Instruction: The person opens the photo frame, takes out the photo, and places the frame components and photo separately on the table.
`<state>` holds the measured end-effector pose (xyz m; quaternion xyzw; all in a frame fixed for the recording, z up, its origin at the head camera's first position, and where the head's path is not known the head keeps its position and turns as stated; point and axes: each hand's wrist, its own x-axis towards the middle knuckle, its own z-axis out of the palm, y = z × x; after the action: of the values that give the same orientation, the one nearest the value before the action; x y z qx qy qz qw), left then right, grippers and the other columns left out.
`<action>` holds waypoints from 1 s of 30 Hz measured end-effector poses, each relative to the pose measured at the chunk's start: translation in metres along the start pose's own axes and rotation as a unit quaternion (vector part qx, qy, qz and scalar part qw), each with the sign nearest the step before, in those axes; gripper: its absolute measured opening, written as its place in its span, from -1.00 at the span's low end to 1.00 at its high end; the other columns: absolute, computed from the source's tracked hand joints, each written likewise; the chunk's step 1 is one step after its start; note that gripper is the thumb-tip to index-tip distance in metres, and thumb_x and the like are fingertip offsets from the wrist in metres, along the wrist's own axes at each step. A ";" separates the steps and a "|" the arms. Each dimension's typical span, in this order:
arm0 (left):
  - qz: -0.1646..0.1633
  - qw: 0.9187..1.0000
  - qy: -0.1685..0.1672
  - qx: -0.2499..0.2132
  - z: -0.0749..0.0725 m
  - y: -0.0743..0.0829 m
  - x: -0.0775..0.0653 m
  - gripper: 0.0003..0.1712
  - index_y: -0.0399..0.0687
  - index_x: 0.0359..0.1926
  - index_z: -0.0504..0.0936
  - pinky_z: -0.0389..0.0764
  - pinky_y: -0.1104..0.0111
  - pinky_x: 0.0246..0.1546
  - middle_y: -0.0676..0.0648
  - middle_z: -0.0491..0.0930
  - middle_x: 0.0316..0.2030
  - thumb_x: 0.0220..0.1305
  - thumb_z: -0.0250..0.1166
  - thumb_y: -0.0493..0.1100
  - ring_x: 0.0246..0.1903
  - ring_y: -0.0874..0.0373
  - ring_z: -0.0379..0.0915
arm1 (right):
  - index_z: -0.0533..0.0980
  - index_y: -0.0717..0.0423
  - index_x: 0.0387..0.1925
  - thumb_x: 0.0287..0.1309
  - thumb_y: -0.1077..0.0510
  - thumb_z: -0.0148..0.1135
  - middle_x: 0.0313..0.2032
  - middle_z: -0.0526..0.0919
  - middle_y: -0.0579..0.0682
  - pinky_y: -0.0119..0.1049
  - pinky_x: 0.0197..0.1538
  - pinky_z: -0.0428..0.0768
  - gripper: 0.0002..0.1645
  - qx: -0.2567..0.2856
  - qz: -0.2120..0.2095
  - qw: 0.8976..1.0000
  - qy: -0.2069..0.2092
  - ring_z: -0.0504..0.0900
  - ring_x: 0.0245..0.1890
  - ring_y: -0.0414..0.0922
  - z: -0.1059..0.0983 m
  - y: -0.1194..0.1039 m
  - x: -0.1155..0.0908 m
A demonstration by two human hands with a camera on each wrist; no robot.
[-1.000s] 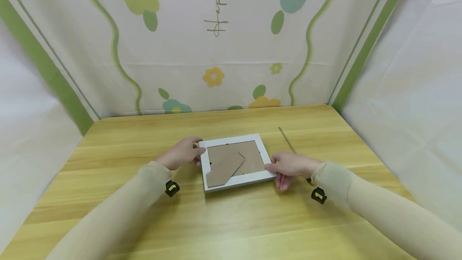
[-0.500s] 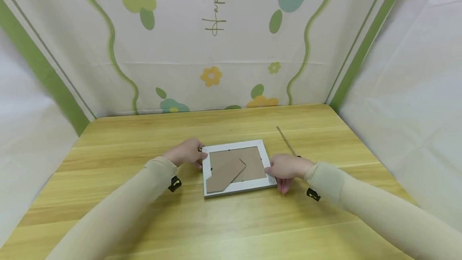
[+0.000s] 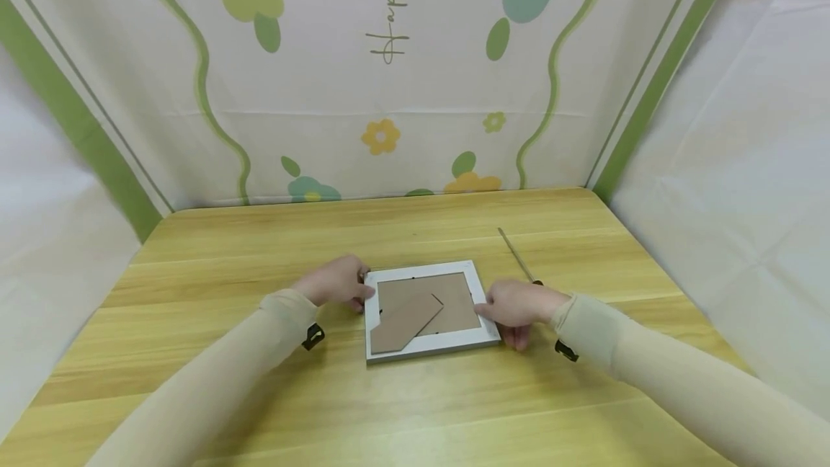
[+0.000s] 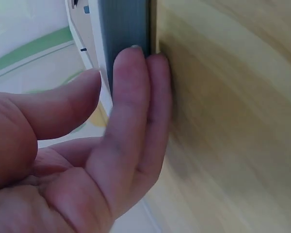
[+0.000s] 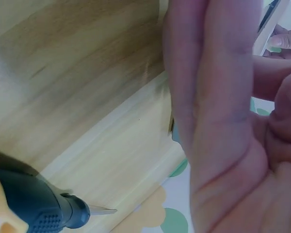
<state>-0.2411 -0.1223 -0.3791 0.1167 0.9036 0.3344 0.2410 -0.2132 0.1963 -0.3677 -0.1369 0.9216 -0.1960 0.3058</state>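
A white picture frame [image 3: 421, 343] lies face down on the table, its brown backing board and folded stand leg [image 3: 405, 323] uppermost. At its left edge, my left hand [image 3: 337, 282] holds the frame, thumb on the rim. The left wrist view has two fingers [image 4: 128, 92] against the frame's grey side [image 4: 123, 29]. My right hand [image 3: 519, 303] holds the right edge near the front corner, thumb on top. In the right wrist view its long fingers [image 5: 223, 87] hide most of the frame.
A screwdriver [image 3: 516, 254] lies right of the frame, its handle mostly behind my right wrist. Its dark and yellow handle [image 5: 39, 204] shows in the right wrist view. A flower-printed cloth [image 3: 421, 92] hangs behind the wooden table [image 3: 311, 409].
The frame has come down and slightly toward me, and now lies flat. Both hands have moved with it, keeping their places at its sides. The screwdriver stays where it was.
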 end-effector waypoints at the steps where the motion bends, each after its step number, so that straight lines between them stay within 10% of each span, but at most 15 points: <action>1: 0.006 1.000 0.002 0.012 0.000 -0.001 -0.001 -0.76 -0.41 -0.05 0.60 0.61 0.22 -0.11 -0.15 0.64 -0.32 0.37 0.26 -0.28 -0.49 0.14 0.58 | 0.50 0.20 -0.52 0.51 -0.03 -0.03 -0.69 0.64 0.11 -0.23 -0.58 0.65 -0.48 -0.001 0.000 1.000 -0.001 0.61 -0.78 -0.10 0.000 0.000 0.000; 6: 0.030 0.997 0.014 0.068 0.001 -0.005 -0.004 -0.73 -0.34 -0.06 0.61 0.36 0.34 -0.53 -0.04 0.49 -0.53 0.39 0.27 -0.18 -0.59 0.16 0.29 | 0.52 0.17 -0.52 0.51 -0.08 -0.04 -0.67 0.65 0.12 -0.22 -0.60 0.65 -0.45 0.002 0.002 1.000 -0.006 0.58 -0.80 -0.13 0.003 0.003 0.000; 11: 0.047 0.995 0.024 0.082 0.004 -0.007 -0.010 -0.36 -0.37 0.38 0.33 0.54 0.17 -0.07 -0.17 0.59 -0.01 0.40 0.26 -0.16 -0.11 0.02 0.49 | 0.51 0.17 -0.51 0.46 -0.10 0.04 -0.68 0.62 0.10 -0.22 -0.58 0.64 -0.49 -0.001 -0.004 1.000 0.020 0.59 -0.79 -0.10 0.002 0.008 -0.004; 15: 0.068 0.993 0.039 0.087 0.004 -0.013 -0.020 -0.37 -0.34 0.45 0.21 0.34 -0.05 0.26 -0.37 0.32 0.31 0.48 0.13 -0.20 0.29 -0.22 0.27 | 0.49 0.14 -0.46 0.42 -0.10 0.11 -0.69 0.54 0.03 -0.25 -0.57 0.60 -0.56 -0.035 -0.019 0.997 0.069 0.58 -0.75 -0.08 -0.010 0.016 -0.009; 25: 0.144 0.981 0.001 0.133 0.003 -0.031 -0.050 0.22 -0.15 0.57 -0.09 0.01 -0.10 0.40 -0.23 -0.15 0.54 0.14 0.45 0.17 0.49 -0.19 -0.22 | 0.55 0.15 -0.37 0.43 0.06 0.07 -0.60 0.50 -0.08 -0.26 -0.52 0.41 -0.69 -0.104 -0.042 0.976 0.186 0.40 -0.65 -0.17 -0.050 0.058 -0.018; 30: 0.151 0.981 0.017 0.121 0.006 -0.034 -0.043 -0.03 -0.27 0.54 -0.02 0.02 -0.11 0.40 -0.30 -0.10 0.52 0.38 0.24 0.11 0.48 -0.24 -0.18 | 0.56 0.16 -0.32 0.41 0.05 0.10 -0.51 0.57 -0.07 -0.22 -0.46 0.44 -0.72 -0.118 -0.022 0.973 0.199 0.42 -0.59 -0.14 -0.051 0.077 -0.016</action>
<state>-0.2031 -0.1599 -0.3906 0.2744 0.9133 0.2573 0.1559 -0.2428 0.2846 -0.3566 -0.1504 0.9773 -0.1161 0.0938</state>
